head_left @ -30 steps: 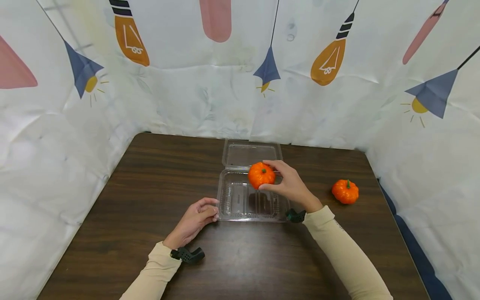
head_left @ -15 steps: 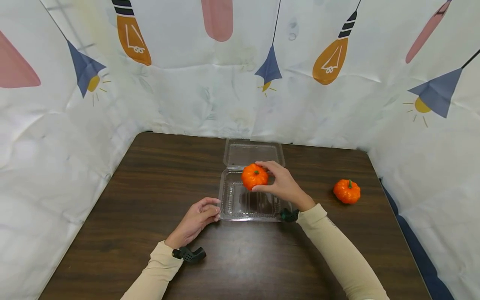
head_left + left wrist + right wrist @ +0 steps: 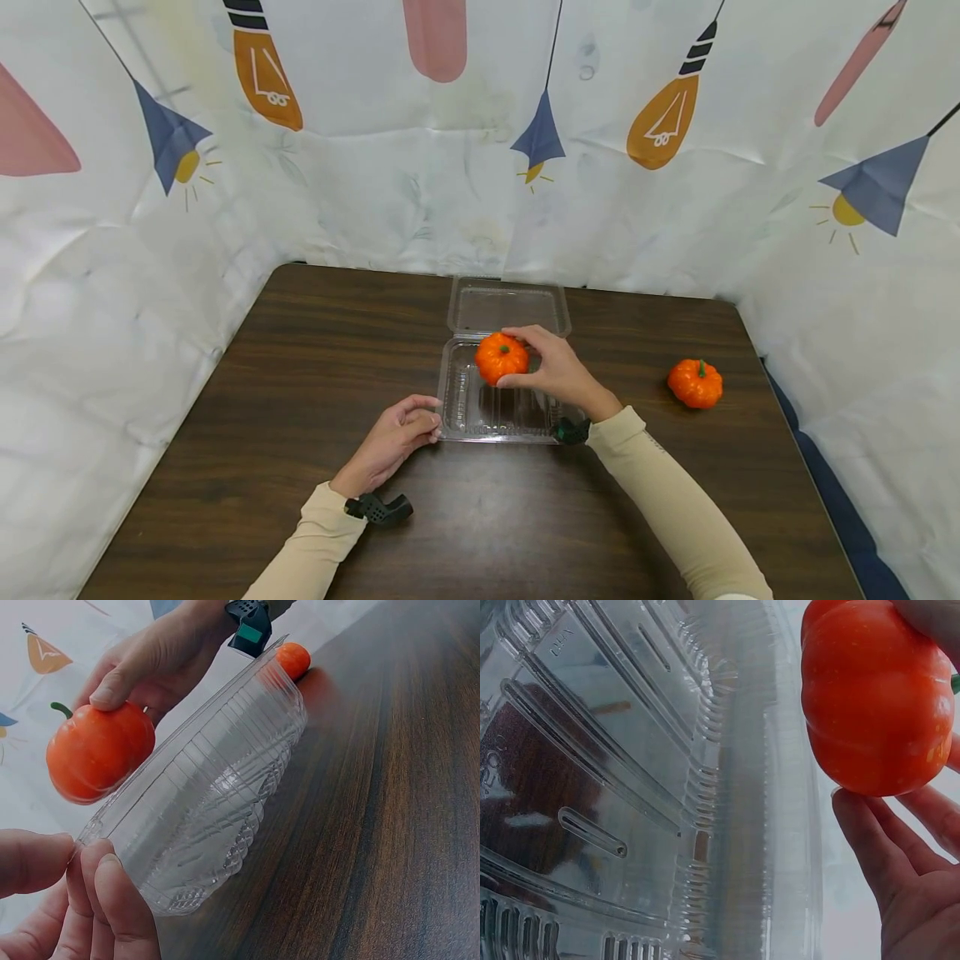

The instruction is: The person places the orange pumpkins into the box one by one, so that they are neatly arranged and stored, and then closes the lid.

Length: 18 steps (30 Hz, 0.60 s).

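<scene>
An orange toy pumpkin [image 3: 501, 359] with a green stem is gripped between the thumb and fingers of my right hand [image 3: 557, 371]. It hangs over the back left part of a clear plastic clamshell container [image 3: 480, 421]. My left hand [image 3: 392, 442] pinches the container's left rim between thumb and fingertips, as the left wrist view shows. In that view the pumpkin [image 3: 101, 754] appears above the rim. The lid [image 3: 510, 307] lies folded back behind the base. In the right wrist view, the ribbed container floor [image 3: 592, 825] has nothing on it.
A second orange pumpkin [image 3: 695, 383] sits on the right side of the dark wooden table [image 3: 300, 358]. Printed white cloth [image 3: 360, 192] hangs behind the table and along both sides.
My right hand has carried the pumpkin leftward over the container and, most recently, slightly lower. My left hand keeps its place at the rim.
</scene>
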Tool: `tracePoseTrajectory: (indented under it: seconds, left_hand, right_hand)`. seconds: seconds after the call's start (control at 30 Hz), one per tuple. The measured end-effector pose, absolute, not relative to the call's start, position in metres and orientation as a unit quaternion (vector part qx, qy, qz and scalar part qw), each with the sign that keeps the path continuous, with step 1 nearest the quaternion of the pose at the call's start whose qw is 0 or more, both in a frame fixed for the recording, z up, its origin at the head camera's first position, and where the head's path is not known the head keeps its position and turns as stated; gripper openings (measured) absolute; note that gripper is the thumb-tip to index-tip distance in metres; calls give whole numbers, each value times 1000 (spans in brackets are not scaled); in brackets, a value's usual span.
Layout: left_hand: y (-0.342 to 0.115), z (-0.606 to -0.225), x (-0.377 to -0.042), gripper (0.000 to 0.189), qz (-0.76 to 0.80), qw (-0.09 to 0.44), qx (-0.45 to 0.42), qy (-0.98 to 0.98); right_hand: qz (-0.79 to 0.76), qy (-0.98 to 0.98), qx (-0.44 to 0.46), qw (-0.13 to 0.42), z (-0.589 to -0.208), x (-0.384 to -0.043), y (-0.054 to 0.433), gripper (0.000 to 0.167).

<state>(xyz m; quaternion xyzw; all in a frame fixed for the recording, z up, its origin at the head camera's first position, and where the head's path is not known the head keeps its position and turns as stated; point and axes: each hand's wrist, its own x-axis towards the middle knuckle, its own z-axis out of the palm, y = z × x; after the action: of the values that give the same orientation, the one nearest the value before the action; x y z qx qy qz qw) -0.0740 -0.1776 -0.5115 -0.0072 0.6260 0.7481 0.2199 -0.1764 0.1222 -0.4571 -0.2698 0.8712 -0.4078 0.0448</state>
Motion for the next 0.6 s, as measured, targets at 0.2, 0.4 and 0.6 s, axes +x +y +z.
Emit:
tracePoseTrajectory:
  seconds: [0.2, 0.4, 0.6]
  left_hand:
    - [-177, -511, -73, 45, 744, 218, -14, 631]
    - [-177, -511, -73, 46, 743, 220, -15, 632]
    - [-177, -511, -73, 45, 744, 222, -13, 630]
  right_hand:
    - [-406, 867, -284, 49, -462, -178, 120, 81]
    - [-403, 862, -301, 61, -465, -178, 119, 81]
    - [-399, 861, -306, 78, -466, -179, 117, 80]
